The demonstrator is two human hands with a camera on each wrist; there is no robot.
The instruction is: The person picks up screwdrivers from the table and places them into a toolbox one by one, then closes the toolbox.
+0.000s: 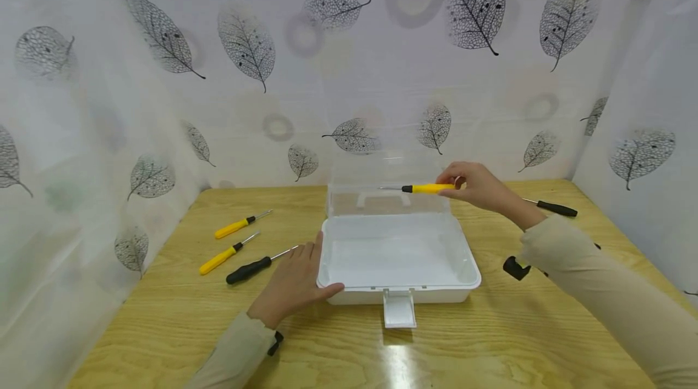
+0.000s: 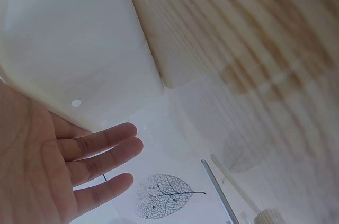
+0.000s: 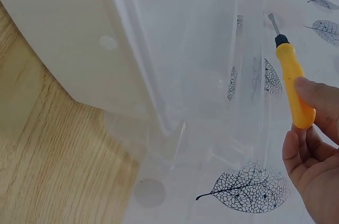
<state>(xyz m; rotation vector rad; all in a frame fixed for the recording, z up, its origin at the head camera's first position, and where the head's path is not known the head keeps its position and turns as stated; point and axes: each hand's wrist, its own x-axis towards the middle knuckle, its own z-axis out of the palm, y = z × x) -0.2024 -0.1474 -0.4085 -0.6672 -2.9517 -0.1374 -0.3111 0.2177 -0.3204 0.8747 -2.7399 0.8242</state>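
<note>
Three screwdrivers lie on the surface (image 1: 327, 352) left of the white box (image 1: 392, 249): two yellow ones (image 1: 231, 229) and a black one (image 1: 249, 270), its shaft ending just beside the left hand (image 1: 294, 280). Another black-handled screwdriver (image 1: 557, 208) lies beyond the right forearm, and the right sleeve (image 1: 578, 262) partly hides a black-and-yellow object (image 1: 515, 268) — too covered to identify. Behind everything hangs a leaf-printed curtain (image 1: 382, 74). The box stands open, its clear lid (image 1: 349, 202) raised at the back and its latch (image 1: 400, 311) hanging at the front.

As for the hands, the left rests against the box's near left corner, fingers extended and grasping nothing. The right hand (image 1: 471, 186) pinches a yellow screwdriver (image 1: 428, 188) by its handle — held level above the box's rear edge, in front of the lid, tip pointing left.
</note>
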